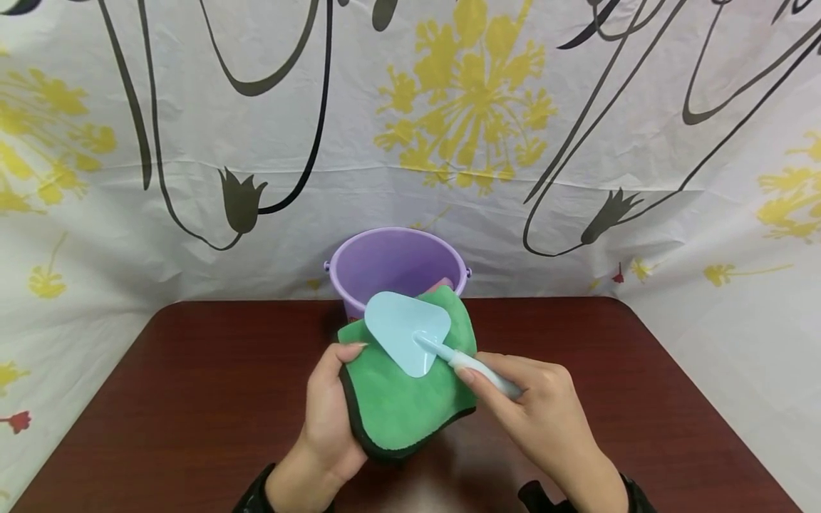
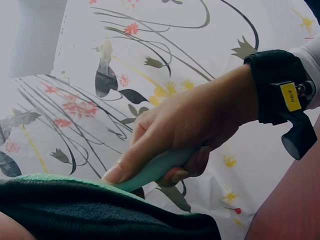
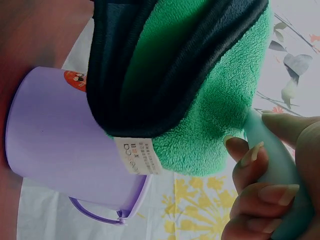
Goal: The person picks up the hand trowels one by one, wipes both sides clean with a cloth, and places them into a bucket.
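Observation:
My left hand grips a folded green towel with dark edging by its left side, thumb on top. In the right wrist view the towel shows a white label and dark folds. My right hand holds the handle of a light blue toy shovel, whose blade lies over the towel's upper face. Fingers wrap round the pale handle in the left wrist view, with the thumb along it. Both things are held up in front of a purple bucket.
The bucket stands at the far edge of a dark red-brown table, and a bit of pink shows by its rim. Behind the table hangs a white cloth with yellow and grey flower prints. A black camera strap circles the right wrist.

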`<state>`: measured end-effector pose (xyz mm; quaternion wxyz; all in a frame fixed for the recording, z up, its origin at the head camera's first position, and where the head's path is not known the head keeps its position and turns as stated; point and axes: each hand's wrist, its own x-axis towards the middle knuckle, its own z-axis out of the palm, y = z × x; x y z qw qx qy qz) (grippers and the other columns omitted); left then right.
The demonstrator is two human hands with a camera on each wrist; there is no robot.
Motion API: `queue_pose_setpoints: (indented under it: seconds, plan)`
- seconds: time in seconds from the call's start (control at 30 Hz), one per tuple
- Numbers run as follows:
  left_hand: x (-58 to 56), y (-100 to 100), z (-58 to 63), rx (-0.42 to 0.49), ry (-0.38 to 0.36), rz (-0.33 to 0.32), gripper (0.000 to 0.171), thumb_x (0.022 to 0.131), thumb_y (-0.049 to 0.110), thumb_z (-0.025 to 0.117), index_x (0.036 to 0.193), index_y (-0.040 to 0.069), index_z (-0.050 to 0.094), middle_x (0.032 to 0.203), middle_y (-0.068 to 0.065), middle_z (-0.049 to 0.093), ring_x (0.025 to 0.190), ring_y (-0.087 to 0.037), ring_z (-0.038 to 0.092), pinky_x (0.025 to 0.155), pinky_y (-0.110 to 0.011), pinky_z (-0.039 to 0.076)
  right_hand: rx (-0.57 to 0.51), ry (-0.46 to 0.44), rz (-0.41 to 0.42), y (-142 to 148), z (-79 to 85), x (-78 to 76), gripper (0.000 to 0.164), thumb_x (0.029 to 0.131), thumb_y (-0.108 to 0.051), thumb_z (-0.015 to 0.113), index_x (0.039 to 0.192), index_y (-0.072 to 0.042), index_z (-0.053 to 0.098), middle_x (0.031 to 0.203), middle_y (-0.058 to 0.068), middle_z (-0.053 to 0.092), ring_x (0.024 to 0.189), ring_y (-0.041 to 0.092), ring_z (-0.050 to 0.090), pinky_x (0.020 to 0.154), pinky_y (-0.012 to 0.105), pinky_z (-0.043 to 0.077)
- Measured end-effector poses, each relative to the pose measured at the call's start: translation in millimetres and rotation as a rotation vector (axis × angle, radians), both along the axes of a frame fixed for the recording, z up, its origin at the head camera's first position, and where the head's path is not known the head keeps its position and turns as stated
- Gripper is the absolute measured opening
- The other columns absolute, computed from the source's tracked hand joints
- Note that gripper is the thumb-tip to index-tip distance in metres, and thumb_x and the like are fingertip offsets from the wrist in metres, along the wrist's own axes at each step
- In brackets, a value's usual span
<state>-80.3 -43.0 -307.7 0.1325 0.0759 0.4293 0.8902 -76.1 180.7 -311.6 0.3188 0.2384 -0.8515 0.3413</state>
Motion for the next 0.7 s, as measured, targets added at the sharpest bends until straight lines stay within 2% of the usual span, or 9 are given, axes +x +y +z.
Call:
queue_pose_setpoints:
  seconds: [0.3, 0.47, 0.7]
  plan:
    - [-1.5, -8.1, 2.3, -0.011, 0.01, 0.048, 0.03, 0.103, 0.026, 0.018, 0.117, 0.016, 0.043, 0.115, 0.002, 0.054, 0.103, -0.015, 0.057, 0.095, -0.034, 0.052, 0.019, -0.002, -0.002, 1.5, -0.2, -1.0, 0.017, 0.081, -0.014, 0.084, 0.093, -0.025, 0.078, 0.08, -0.016, 0.071, 0.064, -0.004, 0.054, 0.057, 0.01, 0.045]
    - [-1.5, -14.5, 5.0, -0.013, 0.016, 0.07, 0.035, 0.103, 0.027, 0.017, 0.124, 0.016, 0.043, 0.122, 0.003, 0.054, 0.109, -0.014, 0.057, 0.098, -0.034, 0.052, 0.036, -0.013, -0.023, 2.7, 1.4, -0.8, 0.018, 0.081, -0.017, 0.085, 0.093, -0.027, 0.078, 0.081, -0.018, 0.071, 0.064, -0.006, 0.054, 0.058, 0.01, 0.045]
    - [-2.7, -28.5, 9.4, 0.044, 0.078, 0.123, 0.036, 0.105, 0.025, 0.017, 0.124, 0.018, 0.047, 0.125, 0.005, 0.056, 0.112, -0.012, 0.06, 0.098, -0.034, 0.055, 0.053, -0.014, -0.048, 5.3, 2.1, -0.6, 0.017, 0.081, -0.018, 0.085, 0.093, -0.028, 0.078, 0.076, -0.02, 0.067, 0.061, -0.006, 0.05, 0.055, 0.009, 0.042]
